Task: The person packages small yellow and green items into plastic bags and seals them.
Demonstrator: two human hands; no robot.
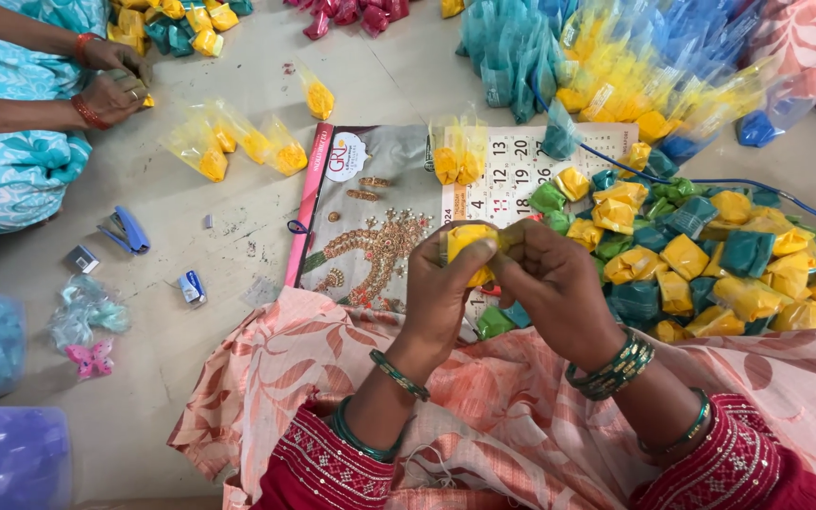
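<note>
Surface: grey stone floor (238, 227), seen from above; no walls in view. A peach patterned cloth (484, 397) covers the wearer's lap along the bottom of the frame.

Item in hand: one small yellow pouch (469, 247), just left of frame centre, above the lap. The left hand (441, 297) is closed round its lower part; the fingers of the right hand (559, 283) are pinched shut on its top edge. Long axis roughly upright in the frame, gathered end toward the top.

Printed sheet: a wall calendar (370, 217) lies flat at centre, with a grey picture panel, a pink strip down its left edge and a white date grid to its right.

Packages: heap of yellow and teal pouches (710, 264) at right; clear-wrapped yellow packets (238, 142) at upper left of centre; bagged bundles (616, 66) at upper right.

Small goods, left: blue stapler (125, 229), pink butterfly clip (90, 359).

Another person's hands (110, 80) work at upper left.
</note>
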